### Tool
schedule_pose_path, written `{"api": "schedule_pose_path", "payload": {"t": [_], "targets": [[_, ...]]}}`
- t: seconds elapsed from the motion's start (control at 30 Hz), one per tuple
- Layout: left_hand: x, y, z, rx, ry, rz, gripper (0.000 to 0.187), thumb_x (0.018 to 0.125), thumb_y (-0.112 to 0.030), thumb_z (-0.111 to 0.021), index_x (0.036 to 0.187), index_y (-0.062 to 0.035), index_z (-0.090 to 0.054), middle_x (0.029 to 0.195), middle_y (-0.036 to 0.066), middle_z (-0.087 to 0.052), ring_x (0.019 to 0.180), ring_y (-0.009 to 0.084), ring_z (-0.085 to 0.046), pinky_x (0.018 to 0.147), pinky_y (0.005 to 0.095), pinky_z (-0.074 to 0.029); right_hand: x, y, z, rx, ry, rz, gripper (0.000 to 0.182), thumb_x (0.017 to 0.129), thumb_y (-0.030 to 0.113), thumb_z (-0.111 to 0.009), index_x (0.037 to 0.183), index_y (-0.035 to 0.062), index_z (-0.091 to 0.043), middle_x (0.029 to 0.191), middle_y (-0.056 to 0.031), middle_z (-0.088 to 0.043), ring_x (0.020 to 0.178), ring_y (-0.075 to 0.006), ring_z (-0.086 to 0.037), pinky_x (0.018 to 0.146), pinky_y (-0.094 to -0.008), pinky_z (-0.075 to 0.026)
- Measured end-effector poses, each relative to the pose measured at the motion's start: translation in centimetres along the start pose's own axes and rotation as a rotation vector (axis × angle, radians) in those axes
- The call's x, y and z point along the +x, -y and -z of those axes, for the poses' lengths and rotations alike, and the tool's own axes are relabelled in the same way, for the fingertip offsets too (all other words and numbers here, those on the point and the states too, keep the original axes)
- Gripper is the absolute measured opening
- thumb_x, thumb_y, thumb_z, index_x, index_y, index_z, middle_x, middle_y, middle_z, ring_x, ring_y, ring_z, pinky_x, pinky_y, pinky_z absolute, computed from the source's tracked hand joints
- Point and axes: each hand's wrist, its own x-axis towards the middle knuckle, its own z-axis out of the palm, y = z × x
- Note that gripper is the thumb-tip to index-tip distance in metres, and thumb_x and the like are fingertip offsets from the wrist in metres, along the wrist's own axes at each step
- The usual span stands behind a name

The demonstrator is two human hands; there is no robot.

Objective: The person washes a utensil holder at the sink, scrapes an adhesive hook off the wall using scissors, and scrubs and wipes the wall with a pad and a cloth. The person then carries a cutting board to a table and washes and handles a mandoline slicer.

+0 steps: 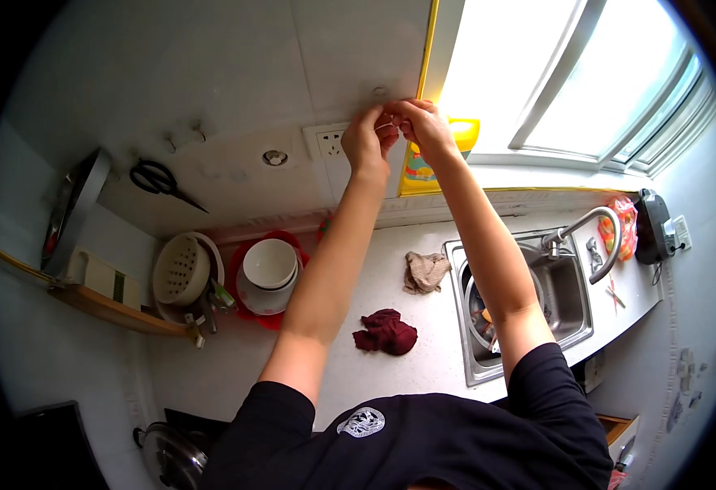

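Note:
Both arms reach up to the tiled wall above the counter. My left hand (366, 143) is closed, its fingers bent towards my right hand (426, 129), which is closed in a pinch. Between the fingertips a small, thin whitish thing (385, 126) shows, too small to name. The hands nearly touch. Just left of my left hand is a white wall socket (330, 144). Behind my right wrist a yellow packet (462, 135) stands by the window edge.
On the counter lie a dark red cloth (385, 332) and a beige cloth (426, 272). The sink (572, 304) with its curved tap (611, 237) is at right. White bowls (269, 263) and a colander (181, 269) stand left; scissors (162, 181) hang on the wall.

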Motion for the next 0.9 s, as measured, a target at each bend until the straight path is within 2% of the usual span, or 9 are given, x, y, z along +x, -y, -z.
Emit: {"api": "schedule_pose_path", "payload": {"t": [0.07, 0.27, 0.33, 0.43, 0.53, 0.63, 0.73, 0.9], "targets": [[0.6, -0.7, 0.2, -0.124, 0.007, 0.159, 0.007, 0.085, -0.014, -0.063, 0.084, -0.0071, -0.061, 0.073, 0.001, -0.059, 0.056, 0.0090, -0.051, 0.054, 0.0235, -0.044, 0.0, -0.4, -0.3, 0.075, -0.023, -0.001, 0.013, 0.086, 0.011, -0.059, 0.085, 0.0007, -0.066, 0.064, 0.0018, -0.055, 0.052, -0.0028, -0.043, 0.046, -0.0163, -0.033], [2.0, -1.4, 1.7, 0.168, 0.142, 0.068, 0.011, 0.086, -0.016, -0.062, 0.081, -0.0058, -0.062, 0.070, 0.001, -0.059, 0.056, 0.0087, -0.052, 0.053, 0.0236, -0.044, 0.2, -1.4, -0.4, 0.142, -0.018, 0.064, 0.015, 0.080, 0.015, -0.062, 0.076, 0.0017, -0.066, 0.063, 0.0005, -0.055, 0.054, -0.0056, -0.047, 0.049, -0.0199, -0.037], [1.4, -1.3, 1.1, 0.186, 0.085, 0.040, 0.012, 0.086, -0.016, -0.062, 0.081, -0.0057, -0.063, 0.069, 0.001, -0.059, 0.056, 0.0081, -0.052, 0.052, 0.0231, -0.044, -0.1, -1.0, -0.4, 0.104, -0.020, 0.039, 0.016, 0.081, 0.016, -0.062, 0.076, 0.0010, -0.066, 0.063, -0.0001, -0.055, 0.054, -0.0060, -0.047, 0.049, -0.0204, -0.037], [0.7, -1.5, 0.7, 0.245, 0.066, -0.004, 0.012, 0.086, -0.016, -0.061, 0.081, -0.0053, -0.063, 0.071, 0.001, -0.062, 0.055, 0.0072, -0.053, 0.052, 0.0220, -0.045, -0.5, 0.2, 0.0, -0.052, 0.016, -0.013, 0.018, 0.086, 0.018, -0.060, 0.082, 0.0010, -0.065, 0.063, 0.0016, -0.054, 0.052, -0.0044, -0.045, 0.046, -0.0182, -0.034], [0.6, -1.9, 0.4, 0.231, 0.050, 0.014, 0.011, 0.085, -0.015, -0.062, 0.081, -0.0052, -0.063, 0.070, 0.001, -0.062, 0.054, 0.0073, -0.054, 0.052, 0.0216, -0.047, -0.1, 1.1, 0.5, -0.174, 0.070, -0.042, 0.019, 0.086, 0.018, -0.060, 0.079, 0.0012, -0.065, 0.063, 0.0012, -0.054, 0.052, -0.0052, -0.046, 0.045, -0.0189, -0.035], [0.8, -1.3, 0.6, 0.184, 0.030, -0.025, 0.011, 0.085, -0.014, -0.063, 0.078, -0.0050, -0.063, 0.068, 0.002, -0.061, 0.053, 0.0077, -0.053, 0.051, 0.0217, -0.045, -0.1, 0.7, 0.2, -0.210, 0.050, 0.022, 0.018, 0.085, 0.016, -0.060, 0.077, 0.0013, -0.066, 0.063, 0.0005, -0.054, 0.052, -0.0053, -0.045, 0.046, -0.0187, -0.034], [1.4, -0.1, 0.8, 0.152, 0.030, -0.119, 0.012, 0.085, -0.012, -0.063, 0.076, -0.0044, -0.062, 0.065, 0.001, -0.058, 0.052, 0.0075, -0.049, 0.048, 0.0218, -0.040, 0.0, -0.5, -0.1, 0.052, 0.004, 0.033, 0.016, 0.079, 0.013, -0.061, 0.075, -0.0013, -0.066, 0.063, -0.0025, -0.057, 0.054, -0.0077, -0.047, 0.049, -0.0211, -0.036], [1.4, 1.0, 0.7, 0.124, 0.012, -0.266, 0.013, 0.086, -0.010, -0.062, 0.074, -0.0046, -0.058, 0.064, 0.000, -0.052, 0.053, 0.0073, -0.043, 0.049, 0.0230, -0.036, 0.3, -1.8, -1.1, 0.231, -0.061, 0.077, 0.013, 0.079, 0.010, -0.062, 0.075, -0.0008, -0.066, 0.063, -0.0017, -0.057, 0.054, -0.0076, -0.046, 0.051, -0.0217, -0.036]]}}
